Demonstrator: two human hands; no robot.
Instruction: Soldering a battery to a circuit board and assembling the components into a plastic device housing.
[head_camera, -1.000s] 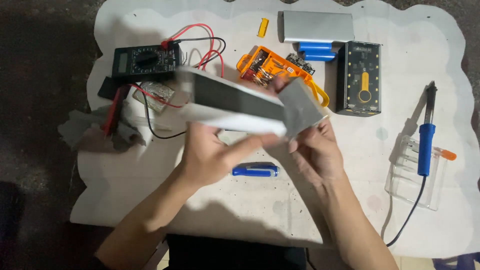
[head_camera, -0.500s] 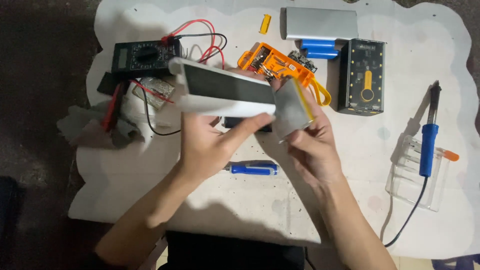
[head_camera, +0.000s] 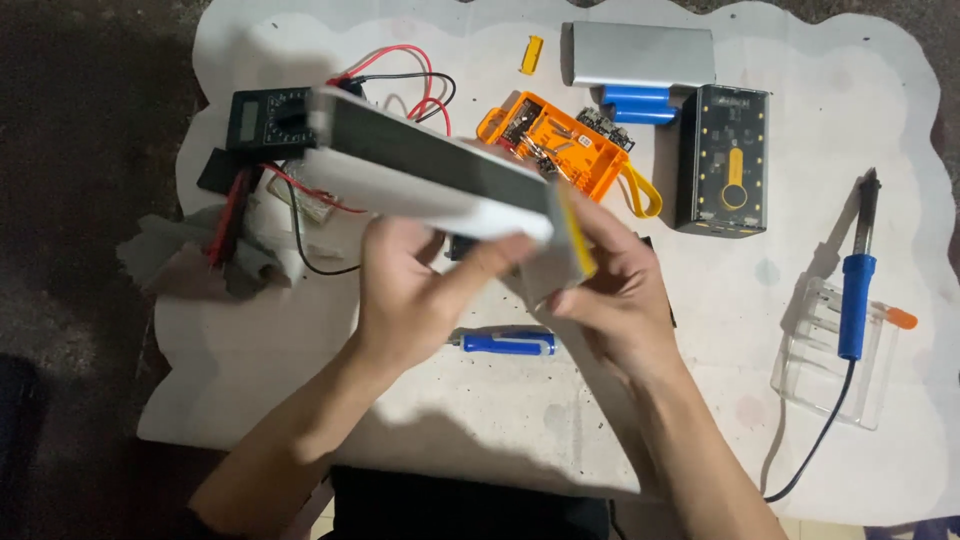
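You hold the white power bank shell raised above the white mat, tilted, its dark face up. Your left hand grips it from beneath; your right hand clamps its near end, which carries a grey battery pouch. A blue-handled screwdriver lies just below your hands.

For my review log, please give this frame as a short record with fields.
Left hand: grips the long white case from below
Right hand: holds the case's right end
Below hands: blue-handled screwdriver
Behind: multimeter, orange case, dark box
Right side: soldering iron on clear stand
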